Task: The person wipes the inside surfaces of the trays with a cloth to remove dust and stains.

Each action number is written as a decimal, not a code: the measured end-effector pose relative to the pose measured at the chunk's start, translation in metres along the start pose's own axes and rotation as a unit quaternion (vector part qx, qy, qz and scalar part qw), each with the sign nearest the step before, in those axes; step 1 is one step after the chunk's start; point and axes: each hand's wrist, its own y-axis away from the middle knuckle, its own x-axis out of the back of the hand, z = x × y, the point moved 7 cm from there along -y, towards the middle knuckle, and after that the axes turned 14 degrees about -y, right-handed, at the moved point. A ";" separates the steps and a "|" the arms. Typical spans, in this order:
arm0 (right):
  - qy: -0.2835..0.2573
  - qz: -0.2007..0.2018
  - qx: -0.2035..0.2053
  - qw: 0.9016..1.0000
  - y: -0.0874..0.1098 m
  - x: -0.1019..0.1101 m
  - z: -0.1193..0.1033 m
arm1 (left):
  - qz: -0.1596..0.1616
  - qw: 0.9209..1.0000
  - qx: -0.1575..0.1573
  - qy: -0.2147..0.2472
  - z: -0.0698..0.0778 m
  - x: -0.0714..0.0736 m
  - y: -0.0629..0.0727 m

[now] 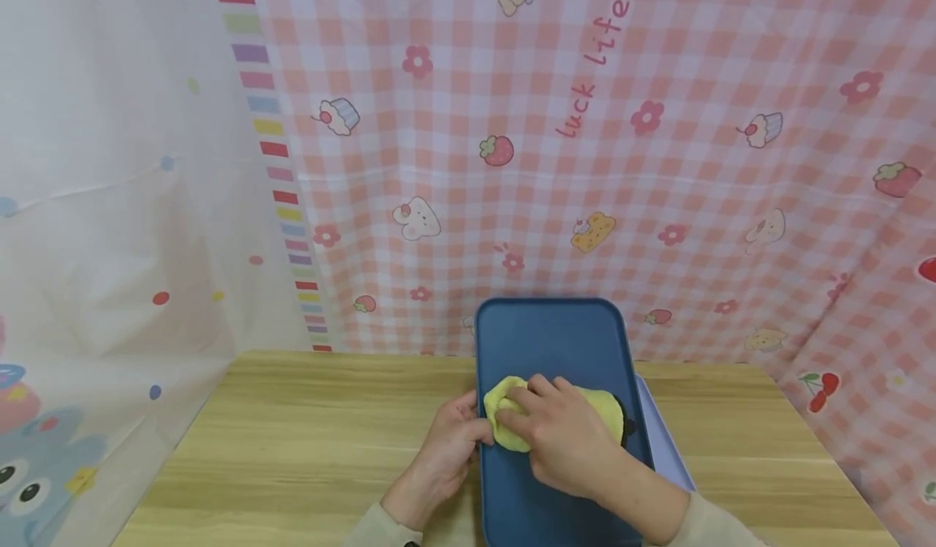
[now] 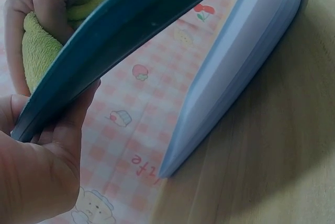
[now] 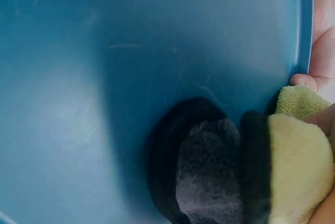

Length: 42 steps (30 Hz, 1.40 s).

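Observation:
A dark blue rectangular tray (image 1: 548, 336) is held by its left rim in my left hand (image 1: 448, 448), thumb on the inner side and fingers underneath. In the left wrist view the blue tray (image 2: 104, 46) slants above the lavender tray (image 2: 225, 77), with a gap between them. My right hand (image 1: 566, 437) grips a bunched yellow cloth (image 1: 603, 409) against the blue tray's inner face. Black edging and a grey side of the cloth (image 3: 298, 166) show in the right wrist view. Faint pale marks streak the tray surface (image 3: 78, 77) there.
The lavender tray (image 1: 667, 437) lies on the wood-grain table (image 1: 329, 433), partly hidden behind the blue one. A pink checked curtain (image 1: 439, 165) hangs along the table's back edge, with a white printed sheet (image 1: 132, 206) at left.

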 end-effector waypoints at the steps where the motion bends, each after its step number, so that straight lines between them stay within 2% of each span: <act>1: 0.001 -0.003 0.002 1.000 0.000 -0.001 -0.001 | 0.002 1.000 0.000 -0.001 0.000 0.000 0.000; 14: -0.021 -0.025 -0.007 0.999 0.009 -0.001 -0.004 | -0.005 1.000 -0.002 0.013 0.001 -0.001 0.000; 21: -0.026 -0.026 0.015 0.999 0.015 0.000 -0.012 | 0.003 1.000 -0.010 0.016 0.003 0.001 0.001; 29: -0.046 -0.036 0.029 0.998 0.021 0.001 -0.016 | 0.007 1.000 -0.004 0.022 0.001 0.003 0.002; 42: -0.049 -0.028 0.003 0.998 0.032 0.007 -0.003 | -0.001 1.000 0.001 0.022 0.001 0.004 0.000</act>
